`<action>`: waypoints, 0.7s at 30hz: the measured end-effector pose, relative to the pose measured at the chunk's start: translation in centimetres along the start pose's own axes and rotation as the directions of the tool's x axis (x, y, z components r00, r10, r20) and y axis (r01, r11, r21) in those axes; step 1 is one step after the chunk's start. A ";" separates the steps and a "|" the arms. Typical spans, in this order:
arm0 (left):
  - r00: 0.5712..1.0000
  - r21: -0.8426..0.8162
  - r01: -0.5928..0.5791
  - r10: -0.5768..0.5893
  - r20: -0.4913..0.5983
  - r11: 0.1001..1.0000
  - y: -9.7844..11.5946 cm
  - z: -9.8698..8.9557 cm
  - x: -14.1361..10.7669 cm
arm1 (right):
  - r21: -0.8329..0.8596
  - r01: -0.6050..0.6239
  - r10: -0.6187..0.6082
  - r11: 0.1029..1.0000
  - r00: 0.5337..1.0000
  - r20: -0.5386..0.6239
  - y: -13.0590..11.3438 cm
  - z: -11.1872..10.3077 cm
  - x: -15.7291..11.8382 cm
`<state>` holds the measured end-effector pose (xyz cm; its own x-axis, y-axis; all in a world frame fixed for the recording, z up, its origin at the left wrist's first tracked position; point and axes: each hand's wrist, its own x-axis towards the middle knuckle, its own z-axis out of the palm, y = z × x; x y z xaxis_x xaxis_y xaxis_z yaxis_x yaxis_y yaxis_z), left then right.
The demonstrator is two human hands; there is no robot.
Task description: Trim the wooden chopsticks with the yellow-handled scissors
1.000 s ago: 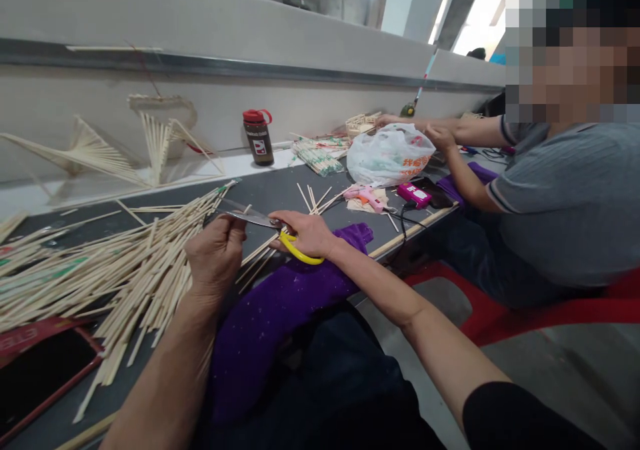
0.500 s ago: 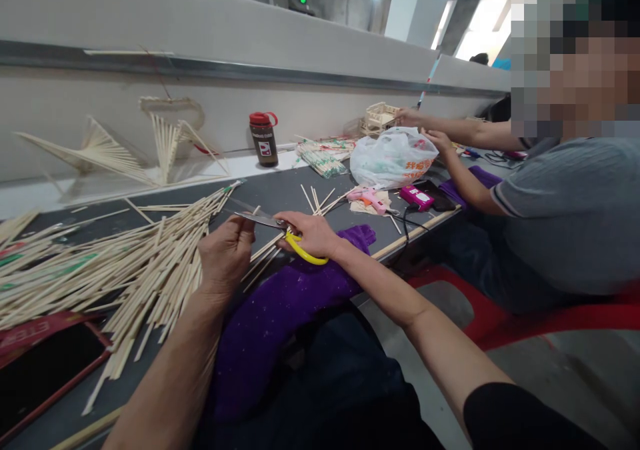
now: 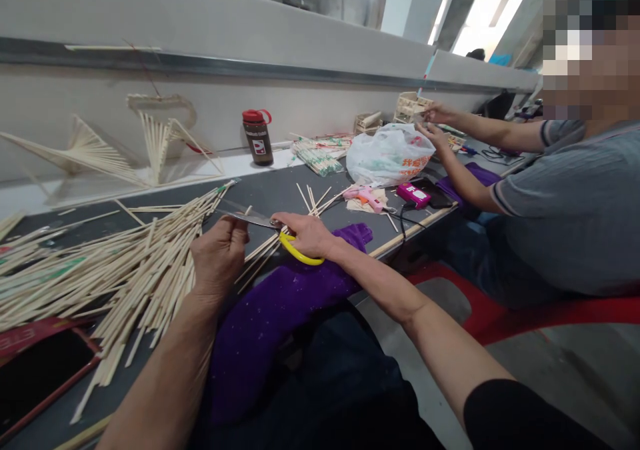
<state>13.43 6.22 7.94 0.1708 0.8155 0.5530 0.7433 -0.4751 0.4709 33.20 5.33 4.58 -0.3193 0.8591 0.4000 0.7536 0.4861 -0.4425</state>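
Note:
My right hand [image 3: 306, 233] is closed round yellow-handled scissors [image 3: 301, 250], whose blades point left with a gap between them. My left hand [image 3: 220, 249] is pinched just below the blades. The pale tip of a thin wooden stick [image 3: 249, 211] shows between the blades, above my left fingertips; the rest of it is hidden by the hand. A large pile of loose wooden sticks [image 3: 145, 263] spreads to the left of my left hand. More sticks [image 3: 314, 200] lie behind my right hand. A purple cloth [image 3: 280, 317] lies below both hands at the table edge.
A red-lidded bottle [image 3: 258, 140], a plastic bag [image 3: 390, 153] and a pink glue gun [image 3: 364, 197] stand or lie farther back. Stick models [image 3: 155, 147] lean by the wall. A phone [image 3: 45, 387] lies front left. A co-worker [image 3: 570, 197] handles a small wooden model [image 3: 410, 107] at right.
The view has shifted slightly, so most things sit a little farther left. My hands and the scissors keep nearly the same pose. The co-worker's hands have lifted the small wooden model to the right.

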 end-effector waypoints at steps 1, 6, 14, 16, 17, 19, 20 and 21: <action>1.000 -0.002 0.005 -0.005 -0.003 1.000 0.0 0.1 0.0 | -0.001 0.003 -0.003 1.000 1.000 -0.005 0.0 0.0 0.0; 0.997 -0.064 0.008 -0.013 -0.074 0.998 -0.4 0.6 0.0 | 0.005 0.030 -0.030 1.000 0.998 -0.063 0.1 0.1 -0.1; 0.995 -0.107 -0.005 -0.006 -0.100 0.994 -0.3 0.4 -0.3 | 0.026 0.074 -0.070 0.997 0.990 -0.122 0.2 0.3 -0.4; 0.996 -0.101 -0.044 0.035 -0.086 0.994 -0.2 0.2 -0.3 | 0.017 0.075 -0.072 0.997 0.989 -0.132 0.1 0.3 -0.4; 0.995 -0.099 -0.059 0.051 -0.083 0.993 -0.3 0.2 -0.3 | 0.015 0.072 -0.069 0.997 0.989 -0.130 0.0 0.3 -0.5; 0.994 -0.096 -0.078 0.070 -0.082 0.992 -0.3 0.1 -0.3 | 0.022 0.064 -0.061 0.998 0.991 -0.119 -0.1 0.2 -0.5; 0.994 -0.099 -0.082 0.075 -0.080 0.992 -0.3 0.0 -0.3 | 0.026 0.062 -0.058 0.998 0.992 -0.114 -0.1 0.2 -0.5; 0.994 -0.105 -0.083 0.075 -0.078 0.991 -0.3 -0.1 -0.3 | 0.028 0.060 -0.057 0.998 0.992 -0.109 -0.1 0.2 -0.5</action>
<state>13.12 6.08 7.67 0.1754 0.7491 0.6388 0.6544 -0.5735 0.4928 33.14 4.91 4.29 -0.2969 0.8075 0.5097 0.7163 0.5412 -0.4403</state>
